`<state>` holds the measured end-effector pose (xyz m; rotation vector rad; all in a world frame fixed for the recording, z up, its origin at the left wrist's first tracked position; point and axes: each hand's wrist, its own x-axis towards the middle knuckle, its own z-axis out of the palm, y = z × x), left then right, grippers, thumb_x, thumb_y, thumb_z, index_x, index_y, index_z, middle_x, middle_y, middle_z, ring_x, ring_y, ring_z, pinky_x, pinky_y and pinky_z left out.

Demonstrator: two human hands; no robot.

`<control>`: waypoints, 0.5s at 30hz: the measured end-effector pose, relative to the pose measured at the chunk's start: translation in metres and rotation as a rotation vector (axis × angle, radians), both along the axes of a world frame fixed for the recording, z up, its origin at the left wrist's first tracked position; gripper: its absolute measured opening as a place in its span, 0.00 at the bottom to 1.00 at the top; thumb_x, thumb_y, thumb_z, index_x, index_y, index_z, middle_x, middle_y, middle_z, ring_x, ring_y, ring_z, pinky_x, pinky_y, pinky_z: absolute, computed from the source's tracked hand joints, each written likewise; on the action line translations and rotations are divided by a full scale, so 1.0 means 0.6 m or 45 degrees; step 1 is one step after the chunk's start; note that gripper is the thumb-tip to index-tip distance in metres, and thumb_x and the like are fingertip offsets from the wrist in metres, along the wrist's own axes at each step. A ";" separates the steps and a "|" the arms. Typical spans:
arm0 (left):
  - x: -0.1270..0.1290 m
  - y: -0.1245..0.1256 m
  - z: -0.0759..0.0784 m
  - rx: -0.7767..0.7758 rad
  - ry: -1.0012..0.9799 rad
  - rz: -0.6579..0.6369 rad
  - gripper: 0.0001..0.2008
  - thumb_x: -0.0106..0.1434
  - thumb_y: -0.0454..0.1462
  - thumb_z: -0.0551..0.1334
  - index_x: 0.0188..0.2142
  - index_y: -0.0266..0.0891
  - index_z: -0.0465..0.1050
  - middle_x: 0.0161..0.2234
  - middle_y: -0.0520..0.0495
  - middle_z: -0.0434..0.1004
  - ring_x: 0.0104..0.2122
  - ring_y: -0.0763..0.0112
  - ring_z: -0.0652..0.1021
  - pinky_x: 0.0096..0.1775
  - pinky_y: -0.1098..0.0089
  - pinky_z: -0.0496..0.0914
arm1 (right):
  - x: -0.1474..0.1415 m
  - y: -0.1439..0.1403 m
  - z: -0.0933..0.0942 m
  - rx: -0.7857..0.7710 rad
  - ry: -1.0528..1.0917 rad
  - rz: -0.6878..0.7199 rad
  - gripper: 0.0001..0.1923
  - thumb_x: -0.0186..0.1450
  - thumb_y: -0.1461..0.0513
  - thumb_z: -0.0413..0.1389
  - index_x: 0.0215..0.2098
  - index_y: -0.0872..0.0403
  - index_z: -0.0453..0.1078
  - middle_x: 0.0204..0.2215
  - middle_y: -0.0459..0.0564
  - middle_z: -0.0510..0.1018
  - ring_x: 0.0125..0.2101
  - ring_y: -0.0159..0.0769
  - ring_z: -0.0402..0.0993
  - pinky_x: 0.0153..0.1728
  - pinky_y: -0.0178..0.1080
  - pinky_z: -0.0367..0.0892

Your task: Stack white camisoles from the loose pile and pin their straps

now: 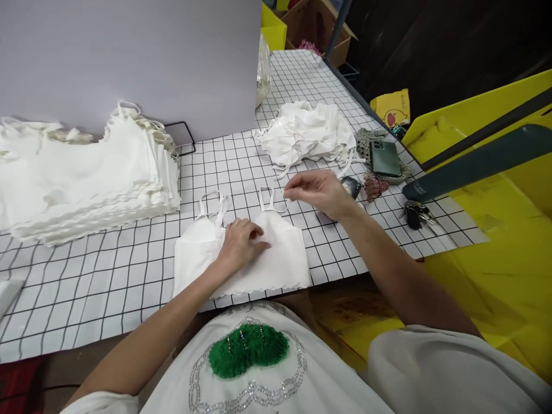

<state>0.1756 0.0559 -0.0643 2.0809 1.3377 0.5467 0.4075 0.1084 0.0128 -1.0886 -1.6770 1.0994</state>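
Observation:
A white camisole top (280,253) with thin shoulder straps lies flat on the checked tablecloth, close to the table's front edge. My left hand (239,244) rests on the middle of it, thumb and fingers apart, with nothing visible between them. Just right of the looped right strap (267,198), my right hand (321,194) is raised with thumb and fingertips pinched together. Whatever those fingertips hold, if anything, is too small to make out.
A tall stack of white camisoles (107,172) stands at the left. A loose heap of white garments (308,132) lies beyond my right hand. Along the right edge are a green phone (385,158), a hair claw clip (374,187) and keys (416,215). A grey panel (129,57) rises behind.

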 end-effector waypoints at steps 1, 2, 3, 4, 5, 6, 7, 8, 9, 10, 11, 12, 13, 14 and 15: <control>0.002 -0.001 -0.002 0.003 0.004 0.014 0.10 0.56 0.39 0.73 0.33 0.40 0.74 0.35 0.47 0.75 0.40 0.59 0.72 0.44 0.59 0.63 | -0.006 -0.010 -0.013 -0.005 -0.027 0.046 0.08 0.60 0.58 0.66 0.31 0.54 0.77 0.28 0.47 0.80 0.31 0.34 0.75 0.36 0.41 0.74; 0.004 -0.001 -0.002 -0.001 -0.001 0.026 0.10 0.56 0.38 0.73 0.32 0.40 0.74 0.35 0.47 0.75 0.41 0.59 0.71 0.44 0.59 0.62 | -0.013 -0.020 -0.027 -0.005 -0.052 0.081 0.07 0.61 0.58 0.65 0.31 0.54 0.77 0.28 0.47 0.80 0.32 0.34 0.75 0.37 0.40 0.73; 0.005 -0.001 -0.001 -0.011 -0.012 0.035 0.10 0.57 0.38 0.73 0.32 0.40 0.74 0.35 0.48 0.75 0.40 0.59 0.71 0.44 0.59 0.61 | -0.019 -0.030 -0.041 -0.002 -0.075 0.101 0.07 0.61 0.59 0.64 0.31 0.54 0.77 0.29 0.47 0.81 0.33 0.34 0.76 0.38 0.40 0.73; 0.006 -0.001 0.001 -0.026 -0.024 0.040 0.10 0.57 0.38 0.73 0.33 0.40 0.74 0.34 0.48 0.76 0.40 0.59 0.71 0.44 0.60 0.60 | -0.024 -0.039 -0.055 0.003 -0.094 0.107 0.06 0.62 0.59 0.63 0.32 0.54 0.78 0.30 0.48 0.81 0.33 0.35 0.76 0.38 0.40 0.72; 0.007 0.000 0.003 -0.044 -0.033 0.042 0.09 0.58 0.38 0.72 0.34 0.40 0.74 0.33 0.49 0.76 0.39 0.60 0.71 0.44 0.60 0.59 | -0.028 -0.047 -0.067 0.009 -0.112 0.099 0.06 0.62 0.59 0.63 0.32 0.54 0.78 0.30 0.48 0.81 0.33 0.35 0.76 0.38 0.40 0.72; 0.008 0.001 0.004 -0.058 -0.037 0.041 0.09 0.59 0.39 0.72 0.35 0.40 0.74 0.31 0.50 0.76 0.39 0.60 0.71 0.43 0.60 0.59 | -0.030 -0.053 -0.077 0.023 -0.131 0.083 0.05 0.63 0.60 0.62 0.32 0.54 0.78 0.31 0.48 0.81 0.33 0.35 0.76 0.37 0.40 0.72; 0.009 0.001 0.004 -0.064 -0.033 0.039 0.09 0.59 0.39 0.71 0.35 0.40 0.74 0.31 0.50 0.76 0.38 0.60 0.71 0.43 0.60 0.58 | -0.031 -0.058 -0.085 0.052 -0.151 0.069 0.05 0.63 0.60 0.62 0.33 0.54 0.78 0.31 0.49 0.81 0.33 0.35 0.76 0.37 0.40 0.71; 0.010 0.001 0.004 -0.060 -0.024 0.036 0.08 0.60 0.39 0.71 0.35 0.40 0.75 0.31 0.50 0.76 0.38 0.60 0.71 0.43 0.60 0.58 | -0.032 -0.061 -0.091 0.095 -0.179 0.059 0.04 0.64 0.61 0.61 0.33 0.54 0.77 0.30 0.49 0.80 0.33 0.35 0.75 0.36 0.40 0.71; 0.010 0.002 0.004 -0.048 -0.014 0.032 0.07 0.60 0.38 0.71 0.34 0.40 0.75 0.31 0.49 0.76 0.38 0.60 0.71 0.43 0.60 0.57 | -0.032 -0.063 -0.096 0.149 -0.217 0.057 0.04 0.64 0.62 0.61 0.33 0.54 0.77 0.29 0.48 0.80 0.32 0.35 0.74 0.37 0.40 0.70; 0.010 0.001 0.002 -0.034 -0.006 0.027 0.07 0.59 0.37 0.71 0.33 0.40 0.75 0.32 0.49 0.76 0.39 0.60 0.70 0.42 0.61 0.57 | -0.032 -0.064 -0.100 0.210 -0.261 0.061 0.04 0.64 0.62 0.60 0.33 0.54 0.77 0.29 0.48 0.79 0.32 0.35 0.73 0.38 0.41 0.69; 0.011 0.001 0.001 -0.021 -0.007 0.023 0.07 0.59 0.36 0.71 0.32 0.40 0.74 0.33 0.48 0.77 0.39 0.60 0.70 0.42 0.61 0.56 | -0.032 -0.066 -0.103 0.268 -0.307 0.071 0.04 0.65 0.63 0.59 0.32 0.53 0.76 0.27 0.47 0.79 0.32 0.35 0.72 0.40 0.43 0.68; 0.011 0.000 -0.001 -0.014 -0.017 0.020 0.07 0.59 0.36 0.70 0.31 0.40 0.74 0.34 0.48 0.77 0.39 0.60 0.70 0.42 0.61 0.56 | -0.033 -0.067 -0.105 0.318 -0.347 0.084 0.04 0.65 0.63 0.59 0.32 0.53 0.75 0.27 0.47 0.78 0.32 0.36 0.71 0.41 0.44 0.66; 0.011 -0.001 -0.003 -0.012 -0.035 0.017 0.06 0.59 0.36 0.70 0.31 0.40 0.74 0.34 0.49 0.78 0.39 0.60 0.70 0.42 0.61 0.56 | -0.035 -0.069 -0.107 0.356 -0.377 0.093 0.05 0.65 0.63 0.59 0.31 0.53 0.75 0.26 0.47 0.78 0.33 0.36 0.70 0.43 0.45 0.65; 0.011 -0.002 -0.004 -0.014 -0.056 0.015 0.06 0.60 0.36 0.70 0.31 0.40 0.74 0.33 0.49 0.78 0.39 0.60 0.70 0.42 0.61 0.56 | -0.037 -0.071 -0.109 0.382 -0.395 0.100 0.05 0.66 0.63 0.58 0.31 0.53 0.74 0.26 0.47 0.77 0.34 0.37 0.70 0.44 0.46 0.64; 0.011 -0.002 -0.006 -0.017 -0.075 0.014 0.05 0.60 0.36 0.70 0.31 0.41 0.74 0.32 0.49 0.79 0.39 0.60 0.70 0.42 0.61 0.56 | -0.039 -0.073 -0.112 0.399 -0.401 0.105 0.05 0.66 0.63 0.58 0.31 0.52 0.73 0.27 0.47 0.77 0.35 0.38 0.69 0.44 0.46 0.64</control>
